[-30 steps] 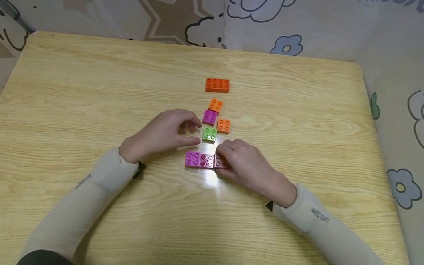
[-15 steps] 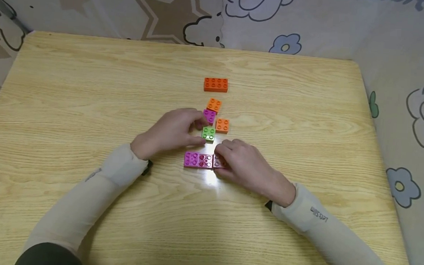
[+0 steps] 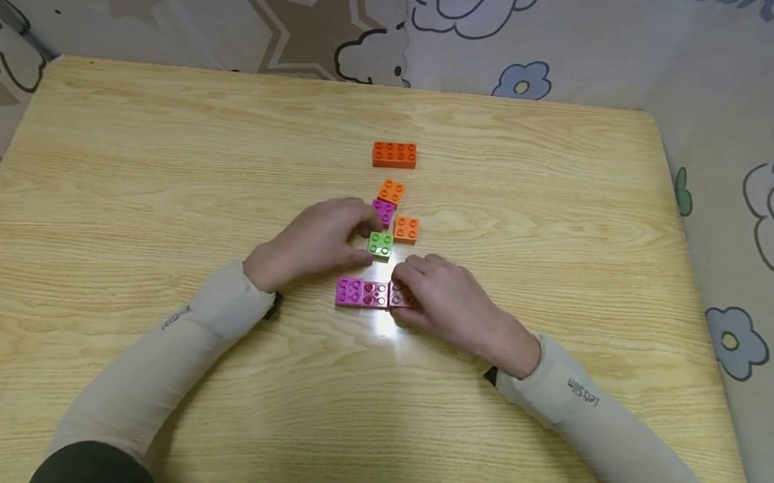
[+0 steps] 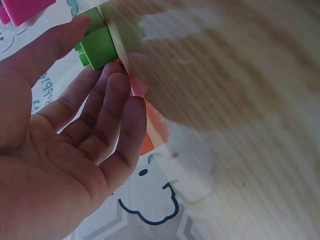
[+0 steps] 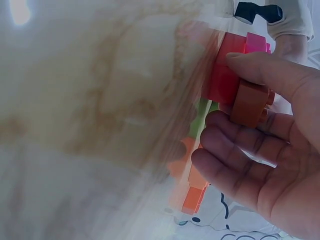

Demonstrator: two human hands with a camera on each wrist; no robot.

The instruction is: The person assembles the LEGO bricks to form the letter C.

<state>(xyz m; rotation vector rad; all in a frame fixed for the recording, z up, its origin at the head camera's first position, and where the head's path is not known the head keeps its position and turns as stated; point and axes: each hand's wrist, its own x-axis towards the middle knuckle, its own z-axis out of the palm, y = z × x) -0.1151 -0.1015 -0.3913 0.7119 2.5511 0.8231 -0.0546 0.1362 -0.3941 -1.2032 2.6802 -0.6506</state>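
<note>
Basically: green brick (image 3: 380, 248) gripped by left hand (image 3: 325, 232), red base (image 3: 375, 294) just nearside of those fingers

Left hand was the nearer one to green: thumb on the near side, fingers on the far side, pinching it down on the counter (image 3: 253, 409). Brick was square, four studs, so no long axis. Key relation, my read: the red base lay just toward the person from the left fingers, apart from green, long axis left-right, bare studs mid-length.

Right hand (image 3: 446, 303) pinched the base's right end, thumb near, fingers far; a brownish brick (image 5: 249, 102) sat on that end, between them. Pink brick (image 3: 349, 291) sat on the other end, left of the right fingers.

Magenta brick (image 3: 385, 211) was just past the left fingers, partly hidden; orange brick (image 3: 406, 230) just right of green, contact unclear. Red-orange brick (image 3: 394, 155) was well beyond both hands, long axis also left-right.

Materials: bricks looked like hard moulded plastic, flat sides, round studs, glossy. Counter was smooth, pale woodgrain, with glare near the right thumb.
</note>
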